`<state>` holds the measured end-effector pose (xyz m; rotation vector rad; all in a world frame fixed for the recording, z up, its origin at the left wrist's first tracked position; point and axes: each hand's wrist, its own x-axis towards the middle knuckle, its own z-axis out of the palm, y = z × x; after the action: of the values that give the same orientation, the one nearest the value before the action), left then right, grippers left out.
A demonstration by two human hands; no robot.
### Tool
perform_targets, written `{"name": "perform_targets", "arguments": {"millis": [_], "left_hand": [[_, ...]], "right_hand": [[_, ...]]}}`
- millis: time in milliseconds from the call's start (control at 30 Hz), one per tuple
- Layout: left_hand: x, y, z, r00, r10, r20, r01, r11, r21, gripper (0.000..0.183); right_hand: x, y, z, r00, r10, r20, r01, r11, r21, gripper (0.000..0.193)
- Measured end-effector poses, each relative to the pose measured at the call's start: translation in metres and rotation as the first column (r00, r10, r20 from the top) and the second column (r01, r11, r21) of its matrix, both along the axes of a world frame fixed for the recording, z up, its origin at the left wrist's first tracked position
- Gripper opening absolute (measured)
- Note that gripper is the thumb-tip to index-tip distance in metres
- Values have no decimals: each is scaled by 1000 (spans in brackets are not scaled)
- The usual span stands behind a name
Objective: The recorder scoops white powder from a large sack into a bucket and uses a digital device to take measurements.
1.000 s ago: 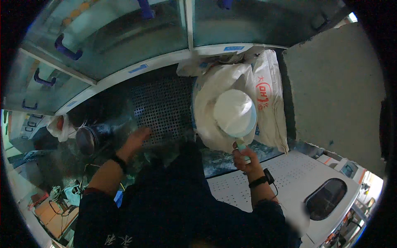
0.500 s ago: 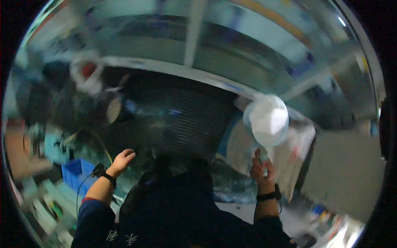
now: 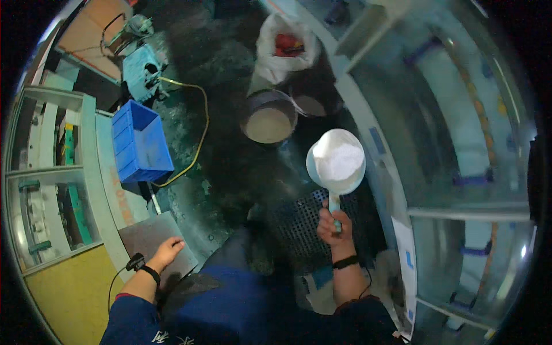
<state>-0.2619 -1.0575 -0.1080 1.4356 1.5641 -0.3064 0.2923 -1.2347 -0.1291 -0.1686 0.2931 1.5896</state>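
- Several glass doors (image 3: 431, 126) with purple handles run down the right side of the view.
- Dark, blotchy floor (image 3: 218, 149) fills the middle.
- A dark perforated mat (image 3: 302, 221) shows behind and left of the right forearm.
- At left, a blue crate (image 3: 127, 152) sits with its open top showing, a yellow hose (image 3: 205, 118) curving near it.
- A white bag (image 3: 267, 60) holding something red stands just behind two round buckets, pale inside.
- The pale-blue scoop (image 3: 311, 168), loaded with white powder (image 3: 342, 161), is straight ahead of the right hand; its bowl is clear of the fingers, its handle running back into them.
- The right hand (image 3: 335, 227) is clamped around that handle.
- The left hand (image 3: 168, 251), fingers loosely curled, is over a grey plate (image 3: 141, 234), well apart from the scoop; whether its fingertips meet, I cannot tell.
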Motion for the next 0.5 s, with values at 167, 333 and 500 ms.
{"name": "perform_targets", "arguments": {"millis": [167, 333, 500], "left_hand": [[0, -19, 5, 992, 112, -59, -117, 990, -85, 44], [-30, -20, -7, 938, 334, 95, -317, 935, -158, 41], [-33, -11, -13, 946, 323, -1, -311, 912, -269, 37]], "right_hand": [[15, 141, -68, 985, 127, 117, -104, 978, -182, 20], [-10, 272, -138, 753, 333, 567, 64, 821, -567, 24], [-24, 326, -197, 5, 698, 716, 495, 620, -608, 40]]}}
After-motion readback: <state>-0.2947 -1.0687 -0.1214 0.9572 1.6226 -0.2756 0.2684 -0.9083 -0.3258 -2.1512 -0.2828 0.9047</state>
